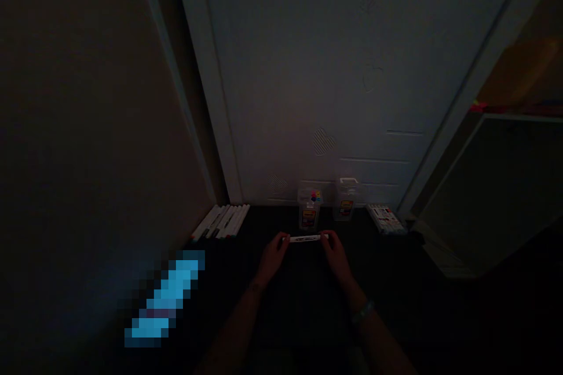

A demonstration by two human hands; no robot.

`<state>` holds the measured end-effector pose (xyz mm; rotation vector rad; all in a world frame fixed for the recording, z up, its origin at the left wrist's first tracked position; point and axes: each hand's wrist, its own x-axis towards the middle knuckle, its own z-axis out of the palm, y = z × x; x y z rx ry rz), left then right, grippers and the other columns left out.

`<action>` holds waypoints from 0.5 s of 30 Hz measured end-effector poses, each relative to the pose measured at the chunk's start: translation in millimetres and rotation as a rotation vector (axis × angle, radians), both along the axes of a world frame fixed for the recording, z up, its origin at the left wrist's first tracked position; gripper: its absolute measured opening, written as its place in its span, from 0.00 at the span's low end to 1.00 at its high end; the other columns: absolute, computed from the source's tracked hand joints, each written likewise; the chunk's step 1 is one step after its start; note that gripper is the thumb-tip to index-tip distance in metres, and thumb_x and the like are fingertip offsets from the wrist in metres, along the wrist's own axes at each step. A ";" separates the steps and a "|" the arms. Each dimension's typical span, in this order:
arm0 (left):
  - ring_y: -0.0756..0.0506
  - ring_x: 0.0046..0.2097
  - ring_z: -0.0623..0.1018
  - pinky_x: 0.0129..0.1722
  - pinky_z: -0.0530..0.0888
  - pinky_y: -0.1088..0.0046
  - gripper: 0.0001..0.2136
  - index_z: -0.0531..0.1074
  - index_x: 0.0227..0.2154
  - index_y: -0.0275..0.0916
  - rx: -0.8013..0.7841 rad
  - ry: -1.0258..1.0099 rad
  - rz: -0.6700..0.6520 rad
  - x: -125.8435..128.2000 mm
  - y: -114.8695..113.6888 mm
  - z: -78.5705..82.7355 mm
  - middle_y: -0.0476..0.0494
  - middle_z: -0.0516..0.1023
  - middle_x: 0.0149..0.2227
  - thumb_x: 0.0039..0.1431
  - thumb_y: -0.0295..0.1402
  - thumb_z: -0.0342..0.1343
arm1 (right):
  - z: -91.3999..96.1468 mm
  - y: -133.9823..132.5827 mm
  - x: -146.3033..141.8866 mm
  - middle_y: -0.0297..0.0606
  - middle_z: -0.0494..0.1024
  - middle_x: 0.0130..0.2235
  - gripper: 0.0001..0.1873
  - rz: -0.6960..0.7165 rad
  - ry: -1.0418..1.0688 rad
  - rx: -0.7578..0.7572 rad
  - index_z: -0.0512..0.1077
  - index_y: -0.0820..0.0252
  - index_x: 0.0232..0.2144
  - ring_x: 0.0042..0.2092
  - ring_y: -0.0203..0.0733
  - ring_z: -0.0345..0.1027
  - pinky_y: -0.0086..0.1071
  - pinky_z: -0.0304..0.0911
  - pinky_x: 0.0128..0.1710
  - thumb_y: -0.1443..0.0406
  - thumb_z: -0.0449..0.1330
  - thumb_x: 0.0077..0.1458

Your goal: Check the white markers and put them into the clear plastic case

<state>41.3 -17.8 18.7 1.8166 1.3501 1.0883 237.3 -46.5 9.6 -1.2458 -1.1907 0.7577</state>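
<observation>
A white marker [305,238] with dark print along its barrel lies level between my two hands. My left hand [276,252] pinches its left end, and my right hand [335,251] grips its right end. Just behind the marker stands a clear plastic container [309,211] with a printed label and coloured dots near its lid. Off to the left, several white markers [222,221] lie side by side in a row on the dark table. The dim light hides the finer detail of my fingers.
Another clear container [346,202] with a handle stands at the back against a pale panel [285,99]. A pack of markers [386,220] lies at the right. A blurred bright blue screen-like shape [169,299] sits at the left front. A wall rises on the left.
</observation>
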 end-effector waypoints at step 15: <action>0.47 0.35 0.74 0.38 0.67 0.73 0.17 0.69 0.34 0.40 0.010 -0.005 0.019 1.6 -1.0 1.9 0.48 0.75 0.32 0.58 0.46 0.40 | -2.9 0.6 -1.7 0.36 0.73 0.33 0.17 0.022 -0.007 0.005 0.68 0.56 0.37 0.34 0.41 0.66 0.31 0.61 0.33 0.51 0.53 0.51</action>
